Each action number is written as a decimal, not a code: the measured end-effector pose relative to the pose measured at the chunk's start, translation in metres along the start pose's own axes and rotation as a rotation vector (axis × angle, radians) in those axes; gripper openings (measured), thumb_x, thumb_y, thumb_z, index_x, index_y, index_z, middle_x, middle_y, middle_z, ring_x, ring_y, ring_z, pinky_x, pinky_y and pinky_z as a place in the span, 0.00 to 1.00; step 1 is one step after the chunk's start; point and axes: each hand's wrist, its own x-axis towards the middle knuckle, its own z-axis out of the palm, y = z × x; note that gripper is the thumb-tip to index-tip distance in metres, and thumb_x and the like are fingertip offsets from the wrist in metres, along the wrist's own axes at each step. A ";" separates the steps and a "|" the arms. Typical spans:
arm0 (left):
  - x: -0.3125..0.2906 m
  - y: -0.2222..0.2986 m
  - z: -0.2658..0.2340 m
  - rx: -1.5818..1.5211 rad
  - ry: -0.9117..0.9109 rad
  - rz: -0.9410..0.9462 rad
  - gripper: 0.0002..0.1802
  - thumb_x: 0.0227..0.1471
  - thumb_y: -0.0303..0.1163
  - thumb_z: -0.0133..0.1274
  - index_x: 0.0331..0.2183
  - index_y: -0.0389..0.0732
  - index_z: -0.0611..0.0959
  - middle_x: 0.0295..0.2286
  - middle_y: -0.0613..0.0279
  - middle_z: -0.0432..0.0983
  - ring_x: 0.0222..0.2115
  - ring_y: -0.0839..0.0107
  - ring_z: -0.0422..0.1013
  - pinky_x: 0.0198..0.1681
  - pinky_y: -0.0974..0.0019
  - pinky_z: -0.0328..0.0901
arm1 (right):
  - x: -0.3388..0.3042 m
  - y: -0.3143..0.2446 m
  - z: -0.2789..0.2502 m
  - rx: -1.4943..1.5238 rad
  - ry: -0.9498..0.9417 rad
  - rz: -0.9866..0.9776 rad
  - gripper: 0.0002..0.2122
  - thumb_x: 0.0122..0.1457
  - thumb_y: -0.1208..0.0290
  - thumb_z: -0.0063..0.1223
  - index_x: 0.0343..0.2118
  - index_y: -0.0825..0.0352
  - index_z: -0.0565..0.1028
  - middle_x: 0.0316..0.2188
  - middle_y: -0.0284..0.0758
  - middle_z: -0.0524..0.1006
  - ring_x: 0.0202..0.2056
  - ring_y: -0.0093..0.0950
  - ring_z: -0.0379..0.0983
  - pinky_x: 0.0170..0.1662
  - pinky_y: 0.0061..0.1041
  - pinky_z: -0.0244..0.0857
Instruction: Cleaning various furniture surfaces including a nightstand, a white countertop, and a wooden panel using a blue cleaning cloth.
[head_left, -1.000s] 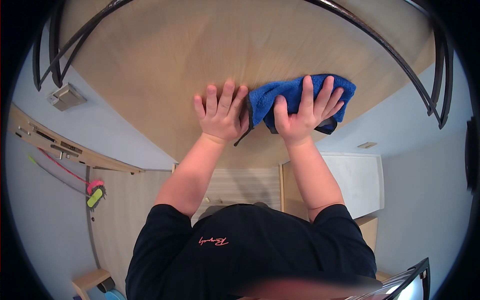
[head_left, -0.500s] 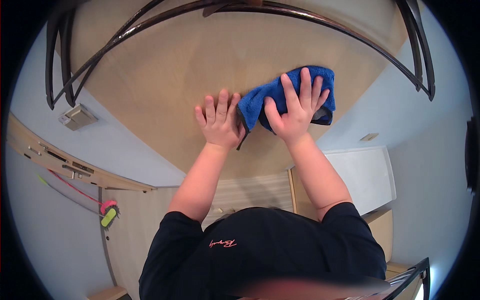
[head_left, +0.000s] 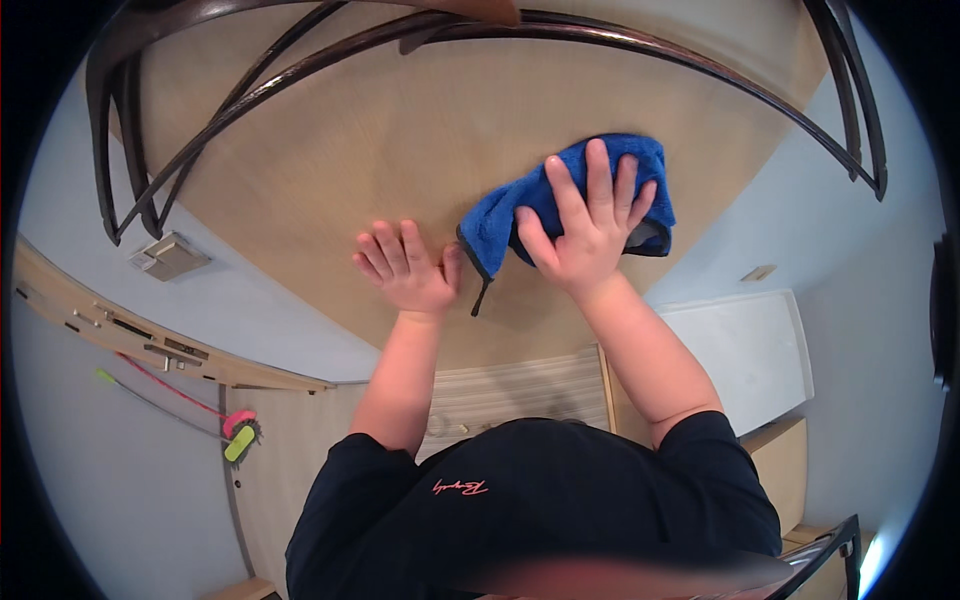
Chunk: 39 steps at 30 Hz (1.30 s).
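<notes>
My right hand [head_left: 585, 225] lies flat with spread fingers on top of a blue cloth [head_left: 628, 150]. The cloth is bunched and folded, with dark edging and a thin dark loop hanging from its left corner. Part of it is hidden beneath my palm. To the left, my left hand [head_left: 412, 275] has its fingers stretched out and holds nothing. It rests against or just over the light wood-coloured surface [head_left: 330, 190], a short way from the cloth's left end; exact contact cannot be made out.
A dark glossy curved frame [head_left: 690, 62] arches across the far edge of the surface. A wall socket box [head_left: 172, 257] sits at the left. Two long-handled brushes [head_left: 240, 440] lean near the door [head_left: 140, 335]. A white panel [head_left: 745, 350] stands at the lower right.
My left hand has shifted left and nearer, away from the cloth's edge. My right hand stays on the cloth and has slid slightly left. The view has shifted a little.
</notes>
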 end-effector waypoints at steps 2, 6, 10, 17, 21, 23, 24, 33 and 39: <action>0.000 0.000 0.000 0.004 0.006 0.002 0.43 0.67 0.56 0.39 0.71 0.38 0.57 0.72 0.46 0.42 0.74 0.48 0.34 0.74 0.44 0.27 | -0.010 0.004 0.007 -0.017 0.031 -0.035 0.26 0.54 0.48 0.61 0.56 0.50 0.80 0.69 0.40 0.66 0.73 0.47 0.48 0.73 0.53 0.21; 0.000 0.007 0.004 -0.010 0.002 0.004 0.42 0.66 0.55 0.40 0.71 0.39 0.57 0.72 0.46 0.42 0.74 0.47 0.34 0.74 0.43 0.27 | -0.076 0.018 0.025 0.029 0.087 -0.114 0.26 0.53 0.48 0.64 0.54 0.53 0.79 0.66 0.43 0.68 0.72 0.48 0.50 0.73 0.54 0.24; 0.000 0.007 0.004 -0.033 -0.002 0.004 0.42 0.66 0.55 0.40 0.71 0.40 0.57 0.72 0.47 0.42 0.74 0.46 0.34 0.73 0.43 0.26 | -0.078 0.015 0.028 0.334 0.270 -0.056 0.27 0.50 0.57 0.72 0.52 0.59 0.77 0.64 0.48 0.66 0.69 0.50 0.54 0.73 0.54 0.31; -0.008 0.001 0.006 -0.076 0.025 -0.063 0.41 0.66 0.58 0.40 0.71 0.46 0.59 0.72 0.53 0.45 0.74 0.48 0.36 0.73 0.41 0.26 | -0.030 0.009 0.012 0.203 0.167 -0.086 0.29 0.48 0.55 0.76 0.51 0.61 0.78 0.60 0.48 0.65 0.62 0.52 0.59 0.68 0.54 0.45; 0.000 0.005 0.001 -0.046 0.019 0.002 0.41 0.67 0.55 0.40 0.71 0.40 0.59 0.72 0.46 0.43 0.73 0.44 0.34 0.73 0.41 0.27 | -0.112 0.018 0.021 -0.126 -0.102 -0.050 0.31 0.54 0.40 0.63 0.55 0.57 0.77 0.61 0.49 0.64 0.62 0.56 0.56 0.69 0.61 0.34; 0.000 0.010 0.004 -0.055 0.013 0.003 0.41 0.67 0.55 0.40 0.70 0.40 0.60 0.72 0.46 0.44 0.73 0.45 0.35 0.73 0.41 0.28 | -0.136 0.026 0.029 -0.120 -0.091 -0.097 0.34 0.55 0.38 0.61 0.60 0.55 0.74 0.70 0.51 0.57 0.72 0.58 0.42 0.71 0.61 0.24; -0.002 0.011 0.004 -0.055 0.014 0.000 0.41 0.67 0.55 0.40 0.70 0.40 0.60 0.72 0.46 0.44 0.73 0.45 0.35 0.73 0.41 0.28 | -0.131 0.026 0.029 -0.108 -0.087 -0.109 0.35 0.55 0.39 0.62 0.61 0.55 0.74 0.70 0.51 0.57 0.72 0.58 0.40 0.71 0.61 0.23; -0.005 0.005 -0.002 -0.115 -0.004 -0.029 0.41 0.66 0.56 0.40 0.70 0.40 0.61 0.72 0.47 0.45 0.73 0.45 0.36 0.73 0.42 0.28 | -0.058 0.010 0.023 -0.102 -0.004 -0.129 0.33 0.56 0.38 0.60 0.57 0.58 0.75 0.70 0.52 0.58 0.71 0.58 0.43 0.71 0.60 0.27; -0.004 0.007 0.006 -0.071 0.024 -0.016 0.40 0.66 0.57 0.40 0.70 0.42 0.62 0.72 0.48 0.45 0.73 0.46 0.35 0.73 0.41 0.28 | -0.144 0.021 0.034 -0.158 -0.104 -0.202 0.31 0.53 0.36 0.60 0.53 0.53 0.77 0.62 0.49 0.66 0.66 0.58 0.52 0.70 0.61 0.30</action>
